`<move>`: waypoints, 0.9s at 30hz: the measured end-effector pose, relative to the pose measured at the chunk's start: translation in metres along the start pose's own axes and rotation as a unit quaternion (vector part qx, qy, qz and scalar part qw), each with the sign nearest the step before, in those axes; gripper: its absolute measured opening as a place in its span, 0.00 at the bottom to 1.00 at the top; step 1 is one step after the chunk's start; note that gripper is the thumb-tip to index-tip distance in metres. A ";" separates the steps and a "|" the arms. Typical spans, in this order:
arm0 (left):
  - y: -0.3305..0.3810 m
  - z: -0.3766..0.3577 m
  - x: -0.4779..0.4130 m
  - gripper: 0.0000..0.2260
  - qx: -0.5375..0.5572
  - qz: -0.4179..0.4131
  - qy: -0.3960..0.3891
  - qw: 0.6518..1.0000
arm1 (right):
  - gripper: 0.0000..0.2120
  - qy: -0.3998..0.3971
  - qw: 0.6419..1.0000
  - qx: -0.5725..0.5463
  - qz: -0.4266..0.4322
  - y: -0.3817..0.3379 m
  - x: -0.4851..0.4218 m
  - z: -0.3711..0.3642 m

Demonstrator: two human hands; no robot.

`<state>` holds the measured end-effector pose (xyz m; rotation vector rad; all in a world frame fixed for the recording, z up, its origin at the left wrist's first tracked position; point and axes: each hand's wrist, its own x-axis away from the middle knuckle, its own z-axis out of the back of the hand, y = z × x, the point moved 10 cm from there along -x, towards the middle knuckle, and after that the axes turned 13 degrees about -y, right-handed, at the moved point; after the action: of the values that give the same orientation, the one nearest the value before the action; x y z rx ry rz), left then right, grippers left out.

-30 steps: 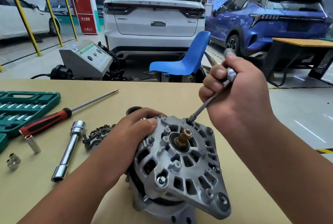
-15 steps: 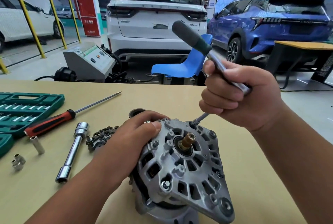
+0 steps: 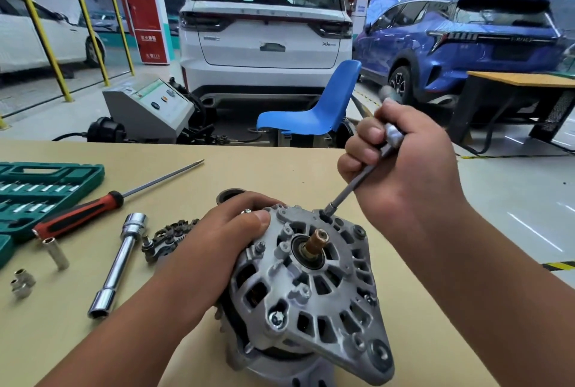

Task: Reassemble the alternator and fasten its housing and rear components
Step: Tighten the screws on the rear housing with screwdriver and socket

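The grey alternator (image 3: 314, 287) lies on the tan table with its vented rear housing up and a copper shaft end (image 3: 315, 242) sticking out of the middle. My left hand (image 3: 217, 240) rests on its upper left edge, thumb pressed on the housing. My right hand (image 3: 401, 165) grips a ratchet driver (image 3: 357, 182); its socket tip sits on a bolt at the housing's top rim. The driver's handle end is blurred above my fist. A dark rectifier part (image 3: 165, 238) lies left of the alternator, partly behind my left hand.
Left of the alternator lie a chrome tube socket wrench (image 3: 119, 265), a red-handled screwdriver (image 3: 93, 206), loose sockets (image 3: 56, 254) and an open green socket case (image 3: 34, 190). Beyond the table's far edge are a blue chair (image 3: 317, 106), a grey machine and parked cars.
The ratchet handle swung from upper left back toward the right, above my right fist. The socket tip stayed on the same bolt and my left hand kept its place.
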<state>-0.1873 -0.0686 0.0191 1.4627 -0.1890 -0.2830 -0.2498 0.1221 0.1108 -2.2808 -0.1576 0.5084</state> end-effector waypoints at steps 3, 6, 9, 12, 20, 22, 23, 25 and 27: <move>0.001 -0.001 0.001 0.20 -0.001 -0.003 -0.004 1.000 | 0.05 -0.159 0.984 0.027 -0.077 0.005 -0.006 -0.020; 0.002 -0.002 0.002 0.20 -0.001 -0.006 -0.002 1.000 | 0.07 -0.305 0.944 0.040 -0.119 0.009 0.002 -0.037; 0.002 -0.001 0.001 0.20 -0.004 -0.004 0.000 1.000 | 0.10 -0.408 0.901 0.023 -0.145 0.013 0.012 -0.051; 0.001 -0.001 0.000 0.21 -0.001 -0.001 -0.003 1.000 | 0.10 -0.449 0.879 0.016 -0.160 0.014 0.016 -0.055; 0.001 0.000 0.001 0.22 0.004 0.001 0.001 1.000 | 0.11 -0.030 0.999 -0.028 -0.025 0.007 -0.006 0.000; 0.001 0.000 0.000 0.22 0.004 0.001 0.000 1.000 | 0.11 0.031 0.999 -0.018 0.022 0.004 0.002 0.005; 0.001 0.000 0.000 0.21 0.003 0.000 0.002 1.000 | 0.10 0.037 0.999 -0.010 0.035 0.003 0.004 0.004; 0.001 0.000 0.000 0.20 0.003 -0.001 0.003 1.000 | 0.10 0.015 0.999 0.006 0.034 0.002 0.005 -0.002; 0.000 -0.001 0.000 0.20 0.004 -0.001 0.000 1.000 | 0.08 -0.060 0.998 0.017 0.000 0.002 0.000 -0.011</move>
<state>-0.1869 -0.0681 0.0190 1.4709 -0.1889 -0.2839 -0.2455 0.1130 0.1160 -2.2184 -0.2064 0.6445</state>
